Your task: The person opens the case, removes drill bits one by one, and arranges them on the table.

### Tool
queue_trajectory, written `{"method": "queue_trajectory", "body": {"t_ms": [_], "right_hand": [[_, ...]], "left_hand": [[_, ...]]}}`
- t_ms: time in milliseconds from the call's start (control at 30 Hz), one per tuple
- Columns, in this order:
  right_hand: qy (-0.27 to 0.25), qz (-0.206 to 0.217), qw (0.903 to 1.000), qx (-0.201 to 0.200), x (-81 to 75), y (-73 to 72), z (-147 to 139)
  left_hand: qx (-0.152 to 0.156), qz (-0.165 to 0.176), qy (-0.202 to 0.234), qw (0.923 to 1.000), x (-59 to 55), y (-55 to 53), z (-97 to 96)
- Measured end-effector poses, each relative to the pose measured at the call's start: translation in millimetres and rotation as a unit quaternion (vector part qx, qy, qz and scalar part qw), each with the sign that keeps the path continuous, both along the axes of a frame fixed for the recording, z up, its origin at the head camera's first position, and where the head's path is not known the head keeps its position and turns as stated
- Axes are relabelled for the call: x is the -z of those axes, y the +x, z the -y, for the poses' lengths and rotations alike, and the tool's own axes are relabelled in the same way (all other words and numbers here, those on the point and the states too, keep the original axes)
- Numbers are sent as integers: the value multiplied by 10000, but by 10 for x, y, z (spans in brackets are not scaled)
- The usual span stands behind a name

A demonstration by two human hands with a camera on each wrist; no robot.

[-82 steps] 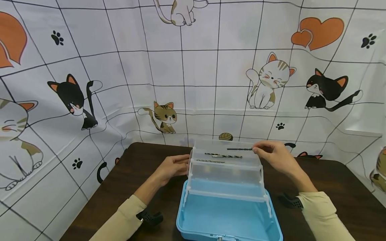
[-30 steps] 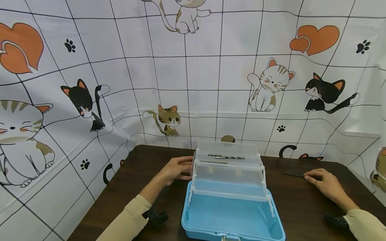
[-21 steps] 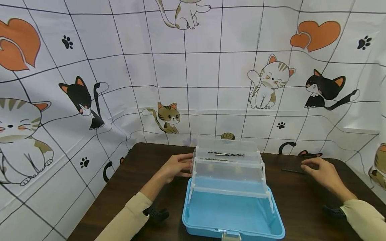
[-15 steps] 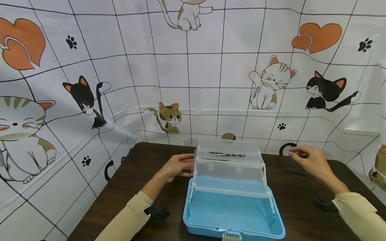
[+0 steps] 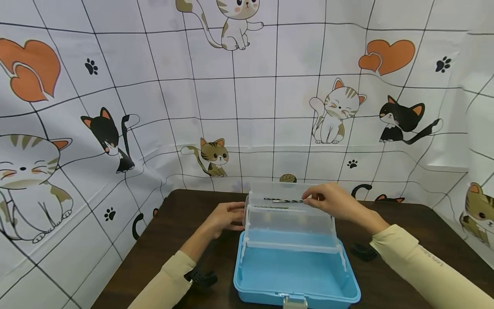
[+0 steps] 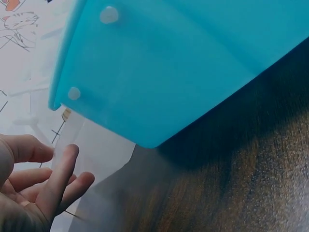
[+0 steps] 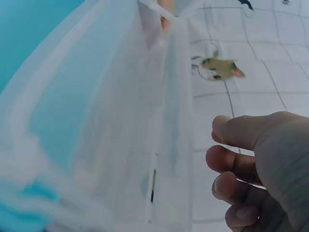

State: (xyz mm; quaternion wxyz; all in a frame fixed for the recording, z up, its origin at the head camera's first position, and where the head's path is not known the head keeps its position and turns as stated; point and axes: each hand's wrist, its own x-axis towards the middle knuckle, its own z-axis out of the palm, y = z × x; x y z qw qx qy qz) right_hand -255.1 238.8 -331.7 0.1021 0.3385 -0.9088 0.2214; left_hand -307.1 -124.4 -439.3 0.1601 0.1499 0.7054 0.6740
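Note:
A light blue toolbox (image 5: 295, 270) stands with its clear stepped trays (image 5: 289, 219) raised behind it. Two drill bits (image 5: 283, 200), one dark and spiral, lie together in the upper tray. A thin pale bit (image 5: 271, 207) lies just below them. At the right end of the dark bit are the fingertips of my right hand (image 5: 335, 201). In the right wrist view my thumb and fingers stand apart, with nothing visibly between them. My left hand (image 5: 224, 219) rests its fairly straight fingers against the clear part's left edge; exact contact is unclear in the left wrist view.
The toolbox stands on a dark wooden table (image 5: 146, 262). A white curtain (image 5: 254, 98) with a grid and cartoon cats hangs behind it and on both sides. A latch (image 5: 295, 302) sits at the toolbox's front.
My right hand took a dark drill bit from the tray, laid it on the table at right, let go and came back left to the tray. My left hand stayed put.

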Motion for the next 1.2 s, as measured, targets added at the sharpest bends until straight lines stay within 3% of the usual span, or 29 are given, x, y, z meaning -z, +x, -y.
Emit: {"method": "queue_trajectory", "body": {"t_ms": [200, 400, 733, 1200], "right_hand": [[225, 26, 9995, -216, 101, -180, 271], [197, 52, 9989, -415, 186, -243, 426], [167, 287, 9984, -450, 183, -277, 460], [-336, 565, 9966, -496, 188, -323, 400]], "left_hand": [[89, 13, -81, 9999, -24, 6, 22], [127, 54, -57, 9999, -15, 42, 44], [222, 16, -29, 9997, -34, 52, 43], [217, 96, 37, 9997, -21, -6, 62]]}}
